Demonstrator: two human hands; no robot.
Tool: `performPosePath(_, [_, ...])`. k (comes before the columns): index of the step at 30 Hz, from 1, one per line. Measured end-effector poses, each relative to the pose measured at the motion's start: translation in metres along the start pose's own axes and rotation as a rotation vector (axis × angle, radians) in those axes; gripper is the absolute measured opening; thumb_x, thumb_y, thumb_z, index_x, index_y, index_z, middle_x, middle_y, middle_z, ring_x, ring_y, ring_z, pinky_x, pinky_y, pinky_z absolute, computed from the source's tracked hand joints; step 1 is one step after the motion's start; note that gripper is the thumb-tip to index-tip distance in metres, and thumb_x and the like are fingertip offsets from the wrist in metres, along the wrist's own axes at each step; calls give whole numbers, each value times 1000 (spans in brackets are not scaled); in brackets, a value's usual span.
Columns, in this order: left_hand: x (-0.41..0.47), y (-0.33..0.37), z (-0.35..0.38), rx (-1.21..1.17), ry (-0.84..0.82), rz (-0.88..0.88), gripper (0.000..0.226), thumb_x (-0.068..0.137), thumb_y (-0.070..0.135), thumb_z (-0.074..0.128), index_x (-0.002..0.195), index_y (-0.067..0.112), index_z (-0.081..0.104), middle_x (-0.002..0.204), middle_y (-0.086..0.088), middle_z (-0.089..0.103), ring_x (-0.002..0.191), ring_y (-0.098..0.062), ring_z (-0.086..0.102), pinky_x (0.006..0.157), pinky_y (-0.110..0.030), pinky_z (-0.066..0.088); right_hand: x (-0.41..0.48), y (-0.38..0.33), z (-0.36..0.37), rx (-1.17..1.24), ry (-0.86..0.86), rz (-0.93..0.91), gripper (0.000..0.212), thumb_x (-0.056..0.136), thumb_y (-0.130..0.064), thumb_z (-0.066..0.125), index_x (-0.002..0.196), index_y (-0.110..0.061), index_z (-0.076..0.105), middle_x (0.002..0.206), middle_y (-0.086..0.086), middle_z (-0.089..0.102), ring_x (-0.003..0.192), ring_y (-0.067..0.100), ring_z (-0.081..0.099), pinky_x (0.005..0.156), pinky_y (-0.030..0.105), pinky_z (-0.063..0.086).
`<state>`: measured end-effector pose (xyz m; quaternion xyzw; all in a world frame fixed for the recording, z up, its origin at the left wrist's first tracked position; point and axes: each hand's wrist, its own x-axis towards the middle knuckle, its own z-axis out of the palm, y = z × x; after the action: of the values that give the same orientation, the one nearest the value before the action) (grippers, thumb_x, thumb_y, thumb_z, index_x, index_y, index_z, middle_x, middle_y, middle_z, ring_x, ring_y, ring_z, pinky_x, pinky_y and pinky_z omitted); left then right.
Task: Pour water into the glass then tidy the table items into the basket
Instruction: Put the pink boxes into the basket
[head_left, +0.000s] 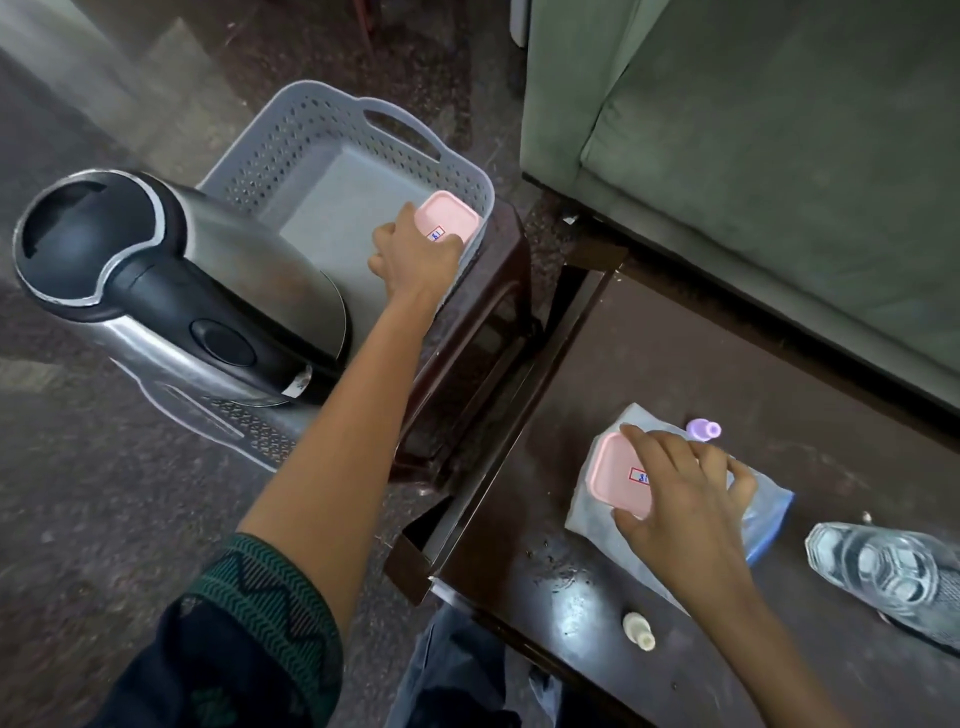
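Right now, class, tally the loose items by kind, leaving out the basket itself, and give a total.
Pink lidded boxes: 2 (pink box at the basket, pink box on the table)
Small bottles: 2 (purple-capped bottle, cream bottle)
Electric kettle: 1
Zip bag: 1
Drinking glass: 1
Total: 7

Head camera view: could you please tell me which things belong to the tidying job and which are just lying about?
Job: basket, kettle, glass, pink box in basket (left hand), pink box on bag (right hand), plastic bag, purple bottle, white bottle.
Lying about: sofa, stool.
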<state>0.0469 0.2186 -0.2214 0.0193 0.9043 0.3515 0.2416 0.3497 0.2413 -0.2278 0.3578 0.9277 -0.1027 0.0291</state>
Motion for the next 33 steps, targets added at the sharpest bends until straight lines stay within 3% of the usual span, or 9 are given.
performPosePath(5, [0,-13,-3,-220,93,-18,60,93,16,45,148,18,20,154,-9,20,137,-29,30,112,-37,27,14,-4,-6,131,8,-25,76,53,-8,81,124,-21,56,115,-1,63,102,25,41,82,44,41])
performPosePath(9, [2,-27,-8,-578,137,-156,53,97,14,33,148,13,19,143,-2,37,127,-21,43,110,-31,31,70,-31,-29,341,108,-153,70,63,-2,70,130,-17,52,128,0,58,111,31,47,93,27,31])
performPosePath(12, [2,-31,-8,-784,151,-228,53,95,29,32,145,15,24,151,-16,32,136,-33,36,115,-47,27,133,-71,-50,415,197,-301,69,65,-6,60,131,-20,48,136,-4,52,123,30,47,100,43,36])
performPosePath(15, [6,-37,-5,-918,145,-262,64,86,43,31,143,13,27,151,-19,30,137,-32,35,115,-49,26,196,-124,-63,425,239,-458,68,65,-8,51,132,-19,47,138,-3,50,127,31,44,99,51,38])
performPosePath(18, [13,-36,-5,-1004,183,-281,68,79,52,31,134,12,40,144,-14,42,130,-25,45,112,-46,33,240,-177,-68,334,111,-581,71,63,-10,53,134,-19,46,139,-2,48,127,32,38,96,52,42])
performPosePath(22, [18,-35,1,-1079,152,-292,54,82,59,32,99,16,59,116,-8,62,108,-20,58,106,-47,41,276,-217,-45,79,-87,-683,64,76,-6,61,135,-21,42,139,0,45,128,29,35,98,46,41])
performPosePath(26, [29,-50,16,-1124,148,-306,92,54,74,35,123,17,57,124,-5,63,117,-20,58,107,-42,40,292,-229,-18,-73,-271,-686,60,77,-13,66,132,-21,44,134,7,46,127,31,35,101,47,38])
performPosePath(30, [25,-44,6,-1153,130,-329,102,55,76,35,139,18,41,146,-4,44,133,-18,43,113,-43,31,299,-231,-13,-102,-370,-653,60,78,-10,61,134,-22,42,136,14,40,129,34,31,107,46,31])
performPosePath(33, [13,-30,-9,-1179,135,-352,91,71,66,32,145,12,29,153,-4,32,138,-18,35,115,-45,29,304,-224,-19,-98,-422,-652,52,83,-5,49,132,-22,48,136,14,44,130,33,33,109,43,29])
